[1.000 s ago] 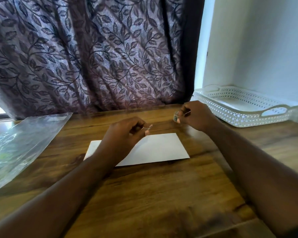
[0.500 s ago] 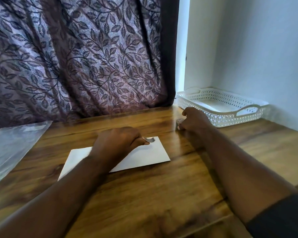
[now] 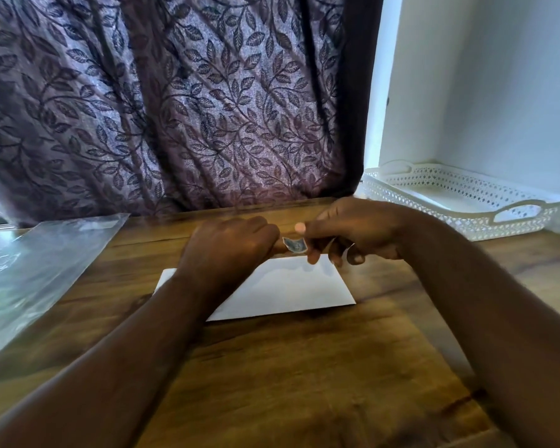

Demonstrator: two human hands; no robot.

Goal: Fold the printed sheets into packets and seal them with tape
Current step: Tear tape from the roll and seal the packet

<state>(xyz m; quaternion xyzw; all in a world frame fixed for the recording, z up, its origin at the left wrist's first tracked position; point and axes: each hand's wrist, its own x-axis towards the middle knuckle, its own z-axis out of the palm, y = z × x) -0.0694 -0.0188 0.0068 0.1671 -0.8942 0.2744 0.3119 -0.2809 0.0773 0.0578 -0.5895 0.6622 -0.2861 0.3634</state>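
Right hand (image 3: 353,234) moved beside curled left hand (image 3: 230,244), pinching tape roll (image 3: 294,245) above folded sheet (image 3: 285,286)

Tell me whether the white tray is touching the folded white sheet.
Apart. The head view shows the white tray at the table's far right corner, with bare wooden table plainly between it and the folded white sheet.
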